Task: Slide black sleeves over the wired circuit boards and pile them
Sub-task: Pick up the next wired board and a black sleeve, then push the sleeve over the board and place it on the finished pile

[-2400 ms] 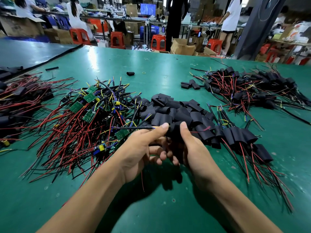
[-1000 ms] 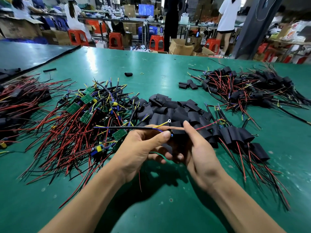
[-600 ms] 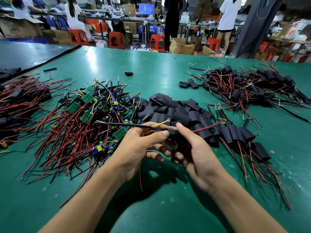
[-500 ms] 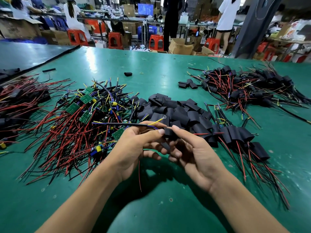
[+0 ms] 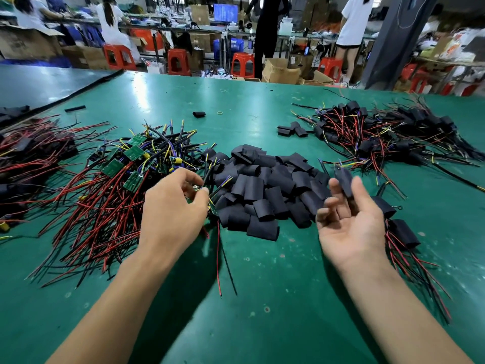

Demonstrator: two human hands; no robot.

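L hand (image 5: 173, 208): palm down at the right edge of the bare-board heap (image 5: 112, 179). Fingers are curled, w/ thumb and fingertips pinching one wired board (image 5: 213, 208) (only its green edge shows below the thumb). The board's red and black leads (image 5: 217, 258) trail toward the near edge over the green table (image 5: 262, 311).

R hand (image 5: 350, 222): palm up, fingers loosely spread, just right of the sleeve heap. One sleeved board (image 5: 344, 179) stands btwn index tip and thumb. That area is blurred, so cannot tell whether the unit is pinched or merely touching the fingers.

Loose black sleeves (image 5: 262, 185): heap at table ctr, btwn the two hands.

Finished pile (image 5: 401, 232): sleeved units w/ red/black leads fanned toward the near edge, just right of the R hand.

Second sleeved pile (image 5: 393, 135): larger, farther back on the right, well apart from the hands. A few stray sleeves (image 5: 291, 128) lie beside its left edge.

Far-left wire heap (image 5: 29, 158): mostly red leads w/ dark parts, at the table's left edge.
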